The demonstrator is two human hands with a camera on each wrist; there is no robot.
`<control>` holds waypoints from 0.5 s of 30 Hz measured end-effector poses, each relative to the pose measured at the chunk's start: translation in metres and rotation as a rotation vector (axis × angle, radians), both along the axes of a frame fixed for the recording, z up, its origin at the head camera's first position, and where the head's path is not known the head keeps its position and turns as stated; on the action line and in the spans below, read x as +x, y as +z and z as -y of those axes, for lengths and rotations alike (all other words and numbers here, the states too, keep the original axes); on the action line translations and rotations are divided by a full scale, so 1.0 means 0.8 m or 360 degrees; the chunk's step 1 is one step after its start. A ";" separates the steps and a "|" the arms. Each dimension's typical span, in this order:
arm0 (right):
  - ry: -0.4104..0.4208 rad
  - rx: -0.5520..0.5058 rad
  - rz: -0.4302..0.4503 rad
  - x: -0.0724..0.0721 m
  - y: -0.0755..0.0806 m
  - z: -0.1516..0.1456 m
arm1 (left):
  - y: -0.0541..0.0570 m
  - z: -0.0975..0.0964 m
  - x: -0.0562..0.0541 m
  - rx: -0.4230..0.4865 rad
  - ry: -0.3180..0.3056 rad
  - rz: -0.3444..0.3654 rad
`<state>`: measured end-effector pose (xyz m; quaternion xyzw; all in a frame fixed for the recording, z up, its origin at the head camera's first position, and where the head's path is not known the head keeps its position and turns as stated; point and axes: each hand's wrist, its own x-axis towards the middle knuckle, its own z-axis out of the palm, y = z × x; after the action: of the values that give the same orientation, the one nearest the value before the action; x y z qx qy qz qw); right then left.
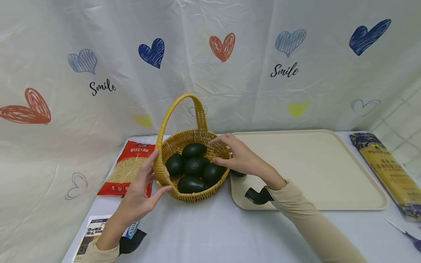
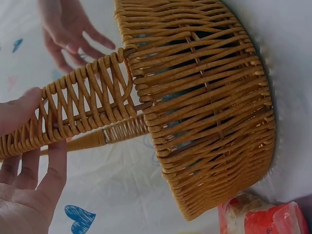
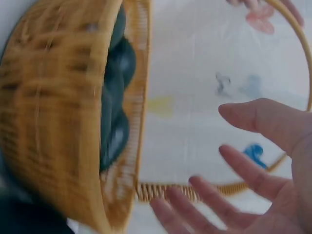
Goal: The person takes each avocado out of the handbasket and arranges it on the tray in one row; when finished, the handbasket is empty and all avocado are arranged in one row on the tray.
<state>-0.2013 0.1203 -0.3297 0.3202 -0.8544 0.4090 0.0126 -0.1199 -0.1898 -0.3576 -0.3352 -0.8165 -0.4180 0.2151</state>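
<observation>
A yellow wicker basket (image 1: 194,197) with a tall arched handle (image 2: 83,95) stands on the table, and several dark green avocados (image 1: 196,166) lie inside. My left hand (image 1: 139,193) holds the handle's lower left side, with the thumb on one face and fingers on the other in the left wrist view. Over the basket's right rim is my right hand (image 1: 241,155), fingers spread and loosely bent, nothing held. In the right wrist view this hand (image 3: 258,180) is apart from the avocados (image 3: 114,97). Beneath it, a partly hidden dark object (image 1: 238,173) sits at the tray's left edge.
A beige tray (image 1: 309,171) lies right of the basket. Beyond it is a yellow-and-purple packet (image 1: 388,168), with purple-handled scissors or a similar tool (image 1: 411,239) nearer. A red pasta bag (image 1: 129,168) lies behind my left hand. A printed packet (image 1: 92,233) is near the left edge.
</observation>
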 end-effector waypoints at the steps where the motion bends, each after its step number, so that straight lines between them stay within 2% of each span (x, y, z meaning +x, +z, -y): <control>1: 0.0059 -0.0012 -0.0001 0.000 -0.002 0.007 | 0.000 0.000 0.000 -0.0001 0.0000 0.0004; 4: 0.0238 0.0000 0.0013 0.003 -0.010 0.029 | 0.000 0.000 0.000 -0.0002 -0.0001 0.0014; 7: 0.0370 0.0057 0.0087 0.006 -0.022 0.048 | -0.001 0.000 0.000 -0.0010 0.0001 0.0013; 12: 0.0476 0.0176 0.0115 0.008 -0.038 0.072 | -0.002 0.000 -0.001 -0.0036 0.0007 -0.0005; 15: 0.0519 0.0243 0.0084 0.008 -0.044 0.081 | -0.002 0.001 0.000 -0.0049 0.0025 -0.0024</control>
<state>-0.1951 0.0556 -0.3646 0.4437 -0.8197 0.3479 -0.1008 -0.1201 -0.1903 -0.3592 -0.3350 -0.8238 -0.4012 0.2193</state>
